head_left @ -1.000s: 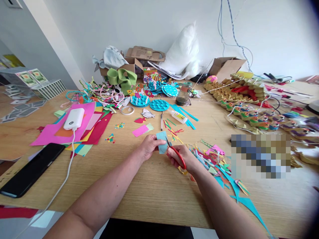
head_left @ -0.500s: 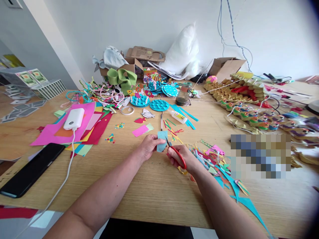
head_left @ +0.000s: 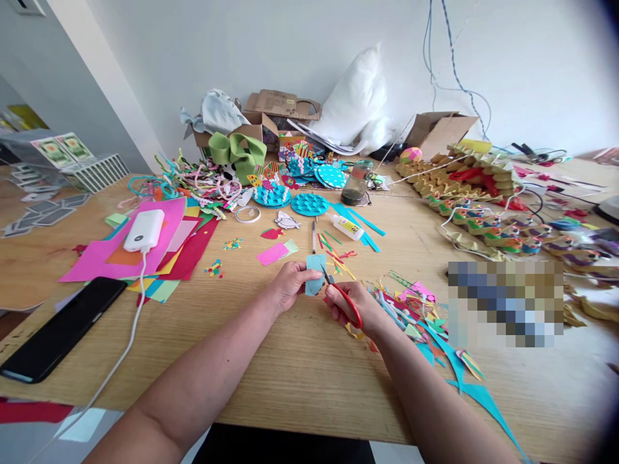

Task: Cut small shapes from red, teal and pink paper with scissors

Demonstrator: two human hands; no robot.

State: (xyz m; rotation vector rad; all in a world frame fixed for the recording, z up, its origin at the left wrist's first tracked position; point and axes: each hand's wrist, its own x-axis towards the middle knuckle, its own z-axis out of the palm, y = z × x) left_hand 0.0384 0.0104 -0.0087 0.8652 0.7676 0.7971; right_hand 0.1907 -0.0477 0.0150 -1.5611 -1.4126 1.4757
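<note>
A small light-blue piece of paper (head_left: 314, 267) is pinched between the thumb and fingers of my left hand (head_left: 292, 285). My right hand (head_left: 349, 304) grips red-handled scissors (head_left: 349, 305), whose dark blades lie against the paper's right side. Whether the blades are fully closed is too small to tell. Just beyond the paper lie a pen (head_left: 314, 237) and thin coloured paper strips (head_left: 338, 252). A pink paper rectangle (head_left: 272, 254) rests to the left, near a red paper fish shape (head_left: 272, 233) and a white fish cutout (head_left: 287, 220).
Paper scraps (head_left: 411, 309) spread right of my right hand. A glue bottle (head_left: 347, 227), a glass jar (head_left: 356, 183) and blue discs (head_left: 309, 204) stand farther back. Coloured sheets (head_left: 193, 251), a white power bank (head_left: 144, 230) and a black phone (head_left: 62, 328) lie left; egg cartons (head_left: 454, 174) right.
Almost nothing differs. Both hands, the paper and the scissors keep nearly the same place, with only a very slight shift of the whole view.
</note>
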